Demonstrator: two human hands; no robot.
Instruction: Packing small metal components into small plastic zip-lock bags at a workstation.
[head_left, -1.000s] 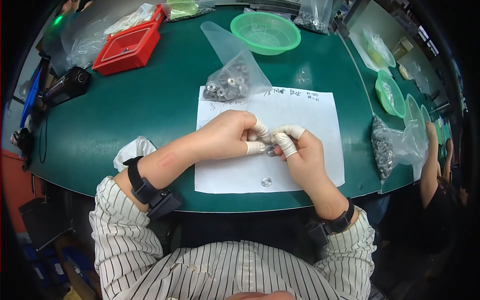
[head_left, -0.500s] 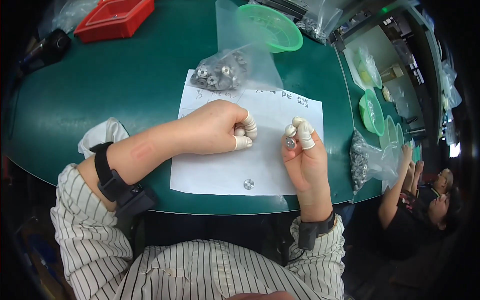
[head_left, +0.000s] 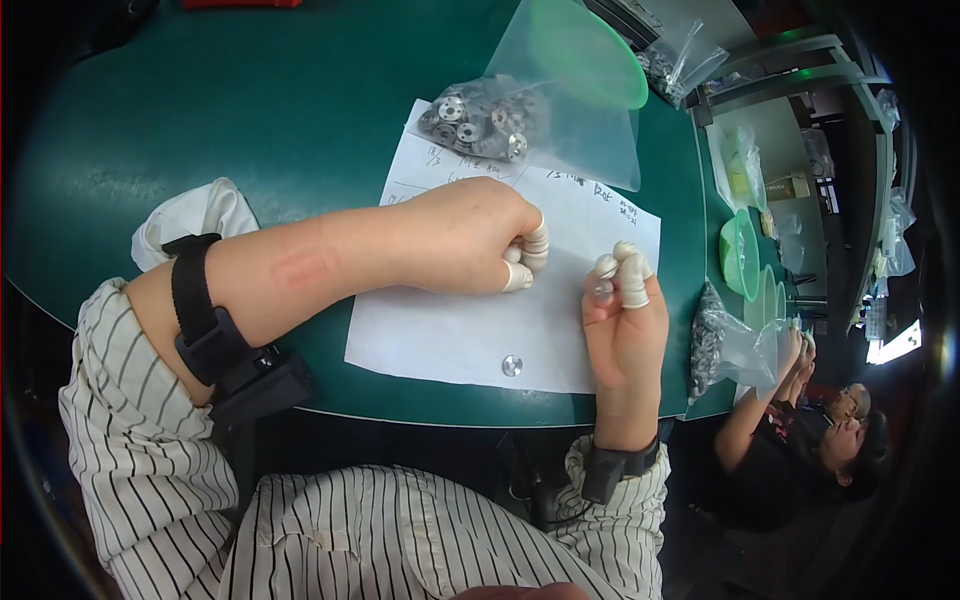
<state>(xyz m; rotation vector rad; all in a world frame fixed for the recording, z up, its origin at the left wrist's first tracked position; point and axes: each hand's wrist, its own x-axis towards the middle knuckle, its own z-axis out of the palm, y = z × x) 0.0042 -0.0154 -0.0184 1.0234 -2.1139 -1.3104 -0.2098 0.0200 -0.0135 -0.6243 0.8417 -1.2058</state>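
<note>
My right hand [head_left: 628,335], in white finger cots, pinches a small round metal part [head_left: 603,289] between thumb and fingers above the right side of a white paper sheet [head_left: 450,330]. Over the sheet's middle, my left hand [head_left: 475,235] is closed, its cotted fingertips curled in toward the thumb. Whatever it may hold is hidden behind the fingers. One loose metal disc [head_left: 512,366] with holes lies flat near the paper's front edge. Beyond my left hand, a clear plastic bag [head_left: 590,140] with many similar metal parts rests on the sheet's far edge.
A green basket [head_left: 625,60] stands behind the bag. Another bag of parts [head_left: 706,335] lies at the table's right edge, with green bowls [head_left: 740,255] beyond. White cloth [head_left: 195,215] sits by my left forearm. Other people [head_left: 800,440] work at the right.
The view has shifted, so the sheet, bag and disc appear slightly farther right. The part in my right hand has turned, and its holed face no longer shows plainly. Both hands stay closed.
</note>
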